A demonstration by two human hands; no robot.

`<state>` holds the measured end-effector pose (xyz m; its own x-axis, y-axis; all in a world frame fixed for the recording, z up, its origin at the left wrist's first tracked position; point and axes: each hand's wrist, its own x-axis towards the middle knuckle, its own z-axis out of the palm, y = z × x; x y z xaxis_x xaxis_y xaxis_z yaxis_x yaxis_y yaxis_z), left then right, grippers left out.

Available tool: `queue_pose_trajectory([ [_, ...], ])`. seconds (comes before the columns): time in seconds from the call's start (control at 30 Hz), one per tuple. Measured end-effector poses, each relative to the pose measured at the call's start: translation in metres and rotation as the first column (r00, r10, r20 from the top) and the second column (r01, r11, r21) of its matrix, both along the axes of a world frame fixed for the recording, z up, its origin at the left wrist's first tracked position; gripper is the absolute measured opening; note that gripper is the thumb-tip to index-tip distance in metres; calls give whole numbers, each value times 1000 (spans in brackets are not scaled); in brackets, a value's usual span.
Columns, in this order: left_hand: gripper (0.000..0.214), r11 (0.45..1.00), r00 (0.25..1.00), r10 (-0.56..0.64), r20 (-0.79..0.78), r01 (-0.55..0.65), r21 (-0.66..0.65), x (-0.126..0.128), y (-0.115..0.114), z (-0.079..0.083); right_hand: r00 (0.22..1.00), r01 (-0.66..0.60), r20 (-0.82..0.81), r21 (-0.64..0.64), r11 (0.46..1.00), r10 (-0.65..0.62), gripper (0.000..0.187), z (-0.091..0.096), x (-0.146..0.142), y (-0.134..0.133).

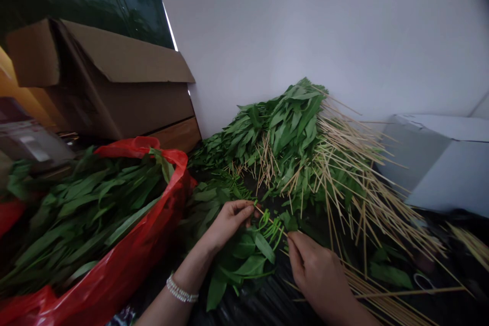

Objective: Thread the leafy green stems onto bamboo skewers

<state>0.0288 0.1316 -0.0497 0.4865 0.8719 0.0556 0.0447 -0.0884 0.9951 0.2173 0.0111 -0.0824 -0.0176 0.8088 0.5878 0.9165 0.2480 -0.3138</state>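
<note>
In the middle front, my right hand (315,265) is closed round the near end of a thin wooden skewer (270,219). Several leafy green stems are threaded along it, and their leaves (250,252) hang below. At the skewer's far tip my left hand (237,216) pinches a green stem between thumb and fingers. A bracelet of white beads circles the left wrist. Just behind the hands rises a big heap of leafy greens on skewers (294,112), its bare sticks (355,163) pointing to the right.
On the left stands a red plastic bag (153,234) full of loose leafy greens (87,209). Behind it is an open cardboard box (133,104). A white box (451,158) stands at the right by the wall. Loose skewers (389,300) lie on black plastic at front right.
</note>
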Motion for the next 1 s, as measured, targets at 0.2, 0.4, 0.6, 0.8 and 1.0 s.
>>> queue_pose_trajectory([
  [0.2, 40, 994, 992, 35, -123, -21, 108, 0, 1, -3, 1000, 8, 18, -28, 1000, -7, 30, 1, -1, -1],
  [0.4, 37, 987, 976, -17, -217, 52, 155, 0, 0, -2, 1000, -17, 4, -80, 997, 18, 31, 0, -1, 0],
  [0.6, 40, 999, 996, -29, -82, 32, 37, -1, 0, 0, 1000, -25, -21, -71, 997, 24, 29, -1, -1, 0],
  [0.8, 37, 990, 999, 11, 48, -4, -143, -5, 3, -4, 999, -24, -31, -70, 997, 22, 31, 0, -2, -1],
  [1.0, 34, 985, 997, 1, 73, 11, -170, -6, 4, -5, 999, -32, -21, -47, 998, 31, 31, 0, -3, -2],
])
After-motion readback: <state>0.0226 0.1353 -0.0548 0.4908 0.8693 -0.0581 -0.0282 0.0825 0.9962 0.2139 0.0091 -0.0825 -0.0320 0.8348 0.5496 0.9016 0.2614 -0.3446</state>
